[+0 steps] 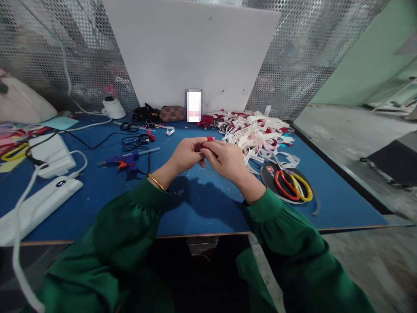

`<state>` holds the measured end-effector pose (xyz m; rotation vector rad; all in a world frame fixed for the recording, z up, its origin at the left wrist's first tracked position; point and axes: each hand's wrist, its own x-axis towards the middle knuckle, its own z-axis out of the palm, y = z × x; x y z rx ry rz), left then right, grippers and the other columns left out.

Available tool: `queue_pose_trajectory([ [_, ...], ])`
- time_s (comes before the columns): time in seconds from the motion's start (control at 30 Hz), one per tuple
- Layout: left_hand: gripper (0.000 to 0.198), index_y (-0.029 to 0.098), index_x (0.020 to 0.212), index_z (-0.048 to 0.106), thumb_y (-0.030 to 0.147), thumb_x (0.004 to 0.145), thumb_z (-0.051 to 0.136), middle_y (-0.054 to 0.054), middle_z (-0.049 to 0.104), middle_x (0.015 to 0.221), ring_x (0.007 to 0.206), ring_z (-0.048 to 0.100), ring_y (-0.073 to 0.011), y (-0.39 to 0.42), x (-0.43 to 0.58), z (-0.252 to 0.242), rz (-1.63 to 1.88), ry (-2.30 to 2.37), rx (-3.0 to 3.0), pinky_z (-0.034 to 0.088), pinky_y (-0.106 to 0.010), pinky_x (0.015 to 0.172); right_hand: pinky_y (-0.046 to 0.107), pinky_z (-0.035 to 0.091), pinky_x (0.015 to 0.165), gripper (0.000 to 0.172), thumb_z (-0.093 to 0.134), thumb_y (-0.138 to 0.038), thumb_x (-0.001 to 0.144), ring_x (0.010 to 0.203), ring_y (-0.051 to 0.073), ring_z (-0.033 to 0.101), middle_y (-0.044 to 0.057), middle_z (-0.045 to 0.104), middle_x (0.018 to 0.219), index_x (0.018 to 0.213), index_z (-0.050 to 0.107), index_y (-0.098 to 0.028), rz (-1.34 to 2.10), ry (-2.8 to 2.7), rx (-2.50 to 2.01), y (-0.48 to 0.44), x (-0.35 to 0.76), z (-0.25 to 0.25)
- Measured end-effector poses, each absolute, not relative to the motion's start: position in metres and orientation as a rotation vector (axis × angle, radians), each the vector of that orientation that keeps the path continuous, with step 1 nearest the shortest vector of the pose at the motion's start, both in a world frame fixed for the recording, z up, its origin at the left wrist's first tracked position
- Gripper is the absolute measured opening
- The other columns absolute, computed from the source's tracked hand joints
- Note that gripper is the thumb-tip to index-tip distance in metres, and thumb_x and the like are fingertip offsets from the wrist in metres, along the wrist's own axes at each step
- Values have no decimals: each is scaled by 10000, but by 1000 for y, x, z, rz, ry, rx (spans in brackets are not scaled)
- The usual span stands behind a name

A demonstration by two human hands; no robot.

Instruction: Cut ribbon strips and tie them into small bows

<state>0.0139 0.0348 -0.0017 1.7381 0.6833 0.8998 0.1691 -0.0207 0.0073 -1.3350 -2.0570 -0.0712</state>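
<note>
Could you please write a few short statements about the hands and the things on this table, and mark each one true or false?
1. The left hand and right hand meet above the blue table. True.
2. The gold bangle is on the right wrist. False: it is on the left wrist.
3. Something red shows at the fingertips. True.
4. The scissors lie beside the white cup. False: their red and yellow handles lie over a dark disc on the right.
5. The blue glue gun lies to the left of the hands. True.
6. The ribbon heap is on the table's left. False: it is toward the right.
</note>
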Motion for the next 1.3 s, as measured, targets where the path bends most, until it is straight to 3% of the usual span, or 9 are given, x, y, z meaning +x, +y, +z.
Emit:
queue_pose_trajectory([
  [0.17, 347, 131, 984, 699, 110, 648, 615, 32, 659, 645, 475, 594, -100, 39, 17, -11, 854, 672, 1689, 517, -221, 475, 304, 308, 649, 487, 284, -460, 1037, 725, 192, 633, 96, 740, 894, 1049, 676, -171, -291, -2310, -1595, -29, 165, 17],
  [0.37, 304, 139, 871, 690, 99, 627, 513, 34, 647, 635, 469, 568, -88, 34, 17, -10, 831, 672, 1740, 496, -208, 475, 307, 273, 598, 544, 229, -509, 1040, 692, 217, 647, 116, 741, 825, 1105, 650, -170, -212, -2319, -1721, -28, 161, 13],
  [0.47, 379, 150, 889, 712, 78, 605, 472, 39, 659, 642, 485, 582, -93, 33, 15, -10, 807, 789, 1904, 474, -195, 484, 310, 257, 579, 523, 271, -504, 1036, 662, 213, 631, 124, 730, 783, 1067, 662, -157, -147, -2283, -1716, -25, 160, 7],
  [0.6, 476, 169, 1057, 723, 86, 648, 495, 47, 664, 639, 492, 605, -108, 38, 12, -13, 872, 870, 1933, 477, -203, 497, 309, 237, 577, 399, 340, -381, 1024, 648, 180, 585, 86, 708, 791, 1007, 685, -182, -232, -2216, -1602, -22, 163, 1],
  [0.8, 385, 129, 1097, 710, 193, 727, 622, 44, 619, 558, 441, 595, -106, 41, 13, -8, 964, 795, 1709, 470, -205, 469, 313, 277, 628, 401, 331, -322, 1016, 693, 170, 563, 83, 674, 861, 1026, 710, -192, -382, -2064, -1439, -23, 168, 2],
  [1.0, 453, 125, 1079, 715, 70, 651, 578, 46, 662, 626, 424, 581, -93, 35, 19, -6, 878, 774, 1674, 477, -202, 431, 308, 288, 603, 407, 353, -385, 1013, 676, 185, 583, 82, 710, 822, 1003, 710, -191, -163, -2194, -1482, -22, 166, 2],
  [1.1, 419, 112, 1114, 714, 132, 699, 659, 36, 654, 587, 421, 581, -91, 33, 17, -1, 929, 741, 1600, 460, -192, 438, 302, 380, 692, 358, 401, -368, 994, 783, 192, 622, 91, 723, 901, 963, 714, -198, -68, -1966, -1321, -20, 171, 0],
  [1.17, 472, 109, 1182, 695, 193, 718, 719, -10, 713, 676, 445, 589, -85, 32, 14, 3, 946, 700, 1524, 475, -200, 471, 304, 425, 757, 310, 433, -355, 975, 840, 189, 628, 91, 716, 959, 1004, 701, -200, 33, -1675, -1216, -14, 176, -2],
  [1.3, 577, 145, 1306, 640, 243, 748, 749, -84, 770, 853, 466, 585, -76, 28, 12, 6, 870, 586, 1423, 478, -216, 500, 302, 480, 723, 280, 563, -321, 845, 780, 165, 620, 51, 699, 956, 1081, 668, -211, 528, -1308, -1109, 6, 182, -10],
])
